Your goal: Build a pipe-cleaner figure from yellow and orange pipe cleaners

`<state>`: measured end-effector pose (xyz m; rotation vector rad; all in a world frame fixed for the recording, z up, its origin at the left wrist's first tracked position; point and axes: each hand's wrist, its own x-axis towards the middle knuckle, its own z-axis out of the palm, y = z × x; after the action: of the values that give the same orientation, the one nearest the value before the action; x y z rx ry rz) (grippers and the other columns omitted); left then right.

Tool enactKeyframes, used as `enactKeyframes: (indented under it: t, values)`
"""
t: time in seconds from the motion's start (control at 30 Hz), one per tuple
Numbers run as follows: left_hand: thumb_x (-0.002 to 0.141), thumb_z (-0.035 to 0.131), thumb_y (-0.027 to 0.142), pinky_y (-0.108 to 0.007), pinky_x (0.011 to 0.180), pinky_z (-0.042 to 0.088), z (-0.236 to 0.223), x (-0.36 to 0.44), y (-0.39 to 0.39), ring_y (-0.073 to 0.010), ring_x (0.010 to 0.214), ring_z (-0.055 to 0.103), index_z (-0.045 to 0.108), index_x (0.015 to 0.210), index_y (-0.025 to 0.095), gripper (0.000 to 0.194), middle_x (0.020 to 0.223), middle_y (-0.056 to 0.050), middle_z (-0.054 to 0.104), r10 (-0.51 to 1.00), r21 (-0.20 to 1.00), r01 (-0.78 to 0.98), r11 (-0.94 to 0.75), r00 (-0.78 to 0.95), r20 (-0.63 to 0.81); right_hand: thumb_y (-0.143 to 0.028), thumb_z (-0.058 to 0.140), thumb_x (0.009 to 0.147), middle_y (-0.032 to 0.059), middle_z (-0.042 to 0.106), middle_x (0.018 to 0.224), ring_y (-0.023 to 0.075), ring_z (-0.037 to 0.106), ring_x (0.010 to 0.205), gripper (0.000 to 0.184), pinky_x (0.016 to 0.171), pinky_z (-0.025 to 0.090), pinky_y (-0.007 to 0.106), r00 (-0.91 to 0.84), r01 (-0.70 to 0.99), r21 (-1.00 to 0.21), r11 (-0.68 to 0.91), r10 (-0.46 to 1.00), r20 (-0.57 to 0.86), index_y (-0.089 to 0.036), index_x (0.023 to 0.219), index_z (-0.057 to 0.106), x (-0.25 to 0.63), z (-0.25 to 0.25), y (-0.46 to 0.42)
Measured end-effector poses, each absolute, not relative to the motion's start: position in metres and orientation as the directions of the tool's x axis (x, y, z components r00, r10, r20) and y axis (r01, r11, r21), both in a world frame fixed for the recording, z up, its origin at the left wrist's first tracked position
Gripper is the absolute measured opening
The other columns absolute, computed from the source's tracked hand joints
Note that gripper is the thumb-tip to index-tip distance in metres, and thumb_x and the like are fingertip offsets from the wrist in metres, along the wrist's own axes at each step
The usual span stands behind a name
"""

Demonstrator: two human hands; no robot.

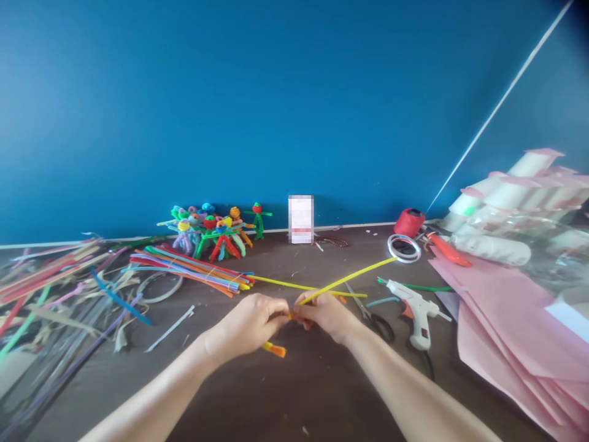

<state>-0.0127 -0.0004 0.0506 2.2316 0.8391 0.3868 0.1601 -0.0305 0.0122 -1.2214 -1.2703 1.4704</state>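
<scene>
Over the table's middle, my left hand (252,319) and my right hand (326,313) nearly meet, fingers pinched. From my right fingers a yellow pipe cleaner (352,280) slants up to the right. Between the fingertips shows a small bit of orange and yellow. An orange and yellow pipe cleaner piece (276,350) sticks out below my left hand; most of it is hidden in the palm. Behind my hands, a second yellow pipe cleaner (280,283) lies on the table, beside a banded bundle of coloured pipe cleaners (193,269).
Small pipe cleaner figures (216,232) stand by the blue wall. At right are a glue gun (418,316), scissors (381,325), tape rolls (405,248), a red thread spool (409,222) and pink sheets (510,344). Loose strips (69,307) cover the left side.
</scene>
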Motion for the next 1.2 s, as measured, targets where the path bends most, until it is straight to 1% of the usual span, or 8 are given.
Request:
enactKeyframes:
  t: [0.13,0.23,0.4,0.53,0.67,0.9,1.07,1.2]
  values:
    - [0.075,0.051,0.022,-0.021,0.051,0.029,0.044,-0.012,-0.004,-0.0150,0.053,0.054,0.064,0.066,0.022,0.016,0.059,-0.002,0.062,0.675,0.595,0.509,-0.622,0.733,0.079,-0.020,0.058,0.068,-0.0044,0.049,0.045,0.0076,0.043,0.042,0.016,0.042,0.031,0.019,-0.126,0.235,-0.972,0.007,0.992,-0.023,-0.015,0.052,0.056,0.156,0.015,-0.033]
    - [0.074,0.050,0.020,-0.022,0.050,0.027,0.036,-0.011,-0.004,-0.0149,0.051,0.052,0.060,0.062,0.021,0.016,0.055,-0.002,0.059,0.725,0.590,0.546,-0.595,0.682,0.100,-0.019,0.055,0.072,-0.0017,0.055,0.052,0.0106,0.049,0.049,0.016,0.047,0.036,0.020,-0.116,0.359,-0.913,0.192,0.980,0.160,-0.016,0.057,0.060,0.154,0.017,-0.038]
    - [0.073,0.048,0.023,-0.021,0.049,0.029,0.031,-0.007,-0.001,-0.0113,0.050,0.047,0.053,0.061,0.017,0.015,0.052,0.001,0.053,0.817,0.757,0.490,-0.433,0.568,0.099,-0.017,0.051,0.076,0.0024,0.064,0.068,0.0147,0.058,0.062,0.014,0.058,0.042,0.024,-0.089,0.493,-0.780,0.386,0.914,0.396,-0.019,0.074,0.065,0.151,0.018,-0.045]
    - [0.073,0.050,0.032,-0.020,0.044,0.033,0.031,-0.002,0.000,-0.0109,0.043,0.049,0.051,0.066,0.016,0.017,0.050,0.002,0.054,0.829,0.948,0.317,-0.041,0.540,-0.145,-0.015,0.052,0.074,0.0020,0.063,0.069,0.0142,0.058,0.064,0.013,0.062,0.044,0.024,-0.026,0.465,-0.779,0.421,0.886,0.463,-0.019,0.075,0.064,0.150,0.019,-0.046]
    - [0.070,0.057,0.038,-0.021,0.044,0.039,0.032,0.001,-0.002,-0.0112,0.042,0.052,0.050,0.070,0.015,0.024,0.051,0.000,0.058,0.789,0.961,0.074,0.266,0.556,-0.261,-0.021,0.053,0.075,0.0008,0.059,0.066,0.0126,0.055,0.056,0.009,0.056,0.045,0.024,0.051,0.301,-0.903,0.306,0.940,0.336,-0.019,0.075,0.062,0.151,0.019,-0.044]
    - [0.070,0.061,0.033,-0.017,0.041,0.035,0.028,-0.004,0.001,-0.0085,0.040,0.051,0.051,0.074,0.016,0.020,0.051,0.001,0.059,0.630,0.867,-0.141,0.478,0.742,-0.227,-0.028,0.061,0.069,-0.0022,0.054,0.060,0.0096,0.048,0.050,0.010,0.050,0.042,0.023,0.006,-0.145,-0.989,0.033,0.999,0.033,-0.018,0.070,0.059,0.154,0.012,-0.039]
    - [0.071,0.059,0.035,-0.018,0.041,0.034,0.033,-0.010,0.002,-0.0076,0.038,0.047,0.053,0.072,0.016,0.021,0.048,0.003,0.055,0.566,0.903,-0.005,0.431,0.781,-0.266,-0.026,0.062,0.067,-0.0034,0.052,0.054,0.0086,0.045,0.048,0.010,0.050,0.038,0.021,-0.099,-0.190,-0.980,-0.053,0.995,-0.035,-0.017,0.066,0.058,0.157,0.014,-0.038]
    - [0.073,0.054,0.035,-0.019,0.043,0.035,0.041,-0.012,0.003,-0.0084,0.040,0.046,0.054,0.070,0.016,0.020,0.047,0.003,0.055,0.590,0.959,0.223,0.174,0.756,-0.283,-0.019,0.058,0.065,-0.0046,0.050,0.049,0.0078,0.044,0.046,0.003,0.048,0.035,0.020,-0.126,-0.018,-0.996,-0.090,0.988,-0.087,-0.016,0.064,0.057,0.160,0.021,-0.036]
